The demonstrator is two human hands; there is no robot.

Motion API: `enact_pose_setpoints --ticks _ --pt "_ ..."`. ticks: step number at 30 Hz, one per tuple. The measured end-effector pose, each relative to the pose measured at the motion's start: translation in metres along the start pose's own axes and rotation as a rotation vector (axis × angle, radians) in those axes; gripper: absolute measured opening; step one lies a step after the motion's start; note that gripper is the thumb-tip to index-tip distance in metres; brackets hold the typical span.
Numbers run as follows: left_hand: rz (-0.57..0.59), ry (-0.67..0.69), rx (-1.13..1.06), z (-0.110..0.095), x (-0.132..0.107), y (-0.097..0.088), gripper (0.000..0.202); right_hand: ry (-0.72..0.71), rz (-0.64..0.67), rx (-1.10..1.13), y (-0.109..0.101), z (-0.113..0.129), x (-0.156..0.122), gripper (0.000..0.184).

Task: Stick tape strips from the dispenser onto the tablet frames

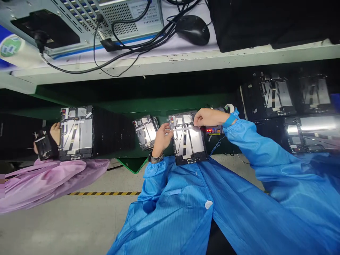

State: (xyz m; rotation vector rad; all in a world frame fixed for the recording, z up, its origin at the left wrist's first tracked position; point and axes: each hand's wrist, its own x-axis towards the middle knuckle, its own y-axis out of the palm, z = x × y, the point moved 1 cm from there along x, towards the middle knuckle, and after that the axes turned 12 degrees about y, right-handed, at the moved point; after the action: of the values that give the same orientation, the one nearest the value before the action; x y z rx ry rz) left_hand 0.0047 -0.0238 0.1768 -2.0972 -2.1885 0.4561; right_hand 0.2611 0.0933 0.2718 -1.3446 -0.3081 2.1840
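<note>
Nearest is the wearer's blue coat (170, 209), with a white disc (208, 204) on its front, too small to make out. Beyond it lies an opened tablet (196, 140), in front of the wearer at the near edge of the green surface (156, 106). Its long axis runs away from the body, the far end leaning a little left; the end with the circuit boards points away, and a small red part sits at its far left corner. A pale strip crosses it below the boards.

The left hand (162, 138) has its bent fingers against the tablet's left edge, near the far corner; whether they grip it I cannot tell. The right hand (205, 117) has its fingertips drawn together at the far right corner; whether they pinch anything is hidden.

Left of the tablet is a smaller opened device (145, 132), leaning the same way. Just right of it, a meter (214, 130) shows red digits too small to read surely.

Farther off, on a white shelf (183, 63), a black mouse (192, 30) bears tiny pale lettering. Beside it a metal computer case (87, 14) carries a label (146, 12) of blurred print. A pale roll (26, 53) has a green label (10, 46), also unreadable.
</note>
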Motion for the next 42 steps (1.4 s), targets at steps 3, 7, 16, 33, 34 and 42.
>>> enact_pose_setpoints --ticks 3,7,16,33,34,42 --pt "0.024 -0.016 -0.049 0.000 0.000 -0.001 0.046 -0.037 0.019 0.176 0.001 -0.011 -0.011 0.014" --pt "0.045 -0.025 -0.103 0.000 0.000 -0.004 0.048 -0.036 -0.033 0.408 0.015 -0.031 -0.015 0.018" --pt "0.012 0.007 -0.201 0.001 -0.010 -0.013 0.057 0.004 -0.332 0.648 0.056 -0.043 -0.029 0.028" --pt "-0.128 0.074 0.017 -0.003 -0.006 0.007 0.039 -0.132 -0.615 0.502 0.094 -0.024 0.012 0.031" --pt "-0.128 0.084 0.041 -0.004 -0.006 0.008 0.039 -0.140 -0.617 0.501 0.094 -0.023 0.012 0.032" --pt "-0.048 0.620 0.609 -0.053 -0.069 0.031 0.037 -0.094 -0.646 0.464 0.093 -0.019 0.005 0.033"
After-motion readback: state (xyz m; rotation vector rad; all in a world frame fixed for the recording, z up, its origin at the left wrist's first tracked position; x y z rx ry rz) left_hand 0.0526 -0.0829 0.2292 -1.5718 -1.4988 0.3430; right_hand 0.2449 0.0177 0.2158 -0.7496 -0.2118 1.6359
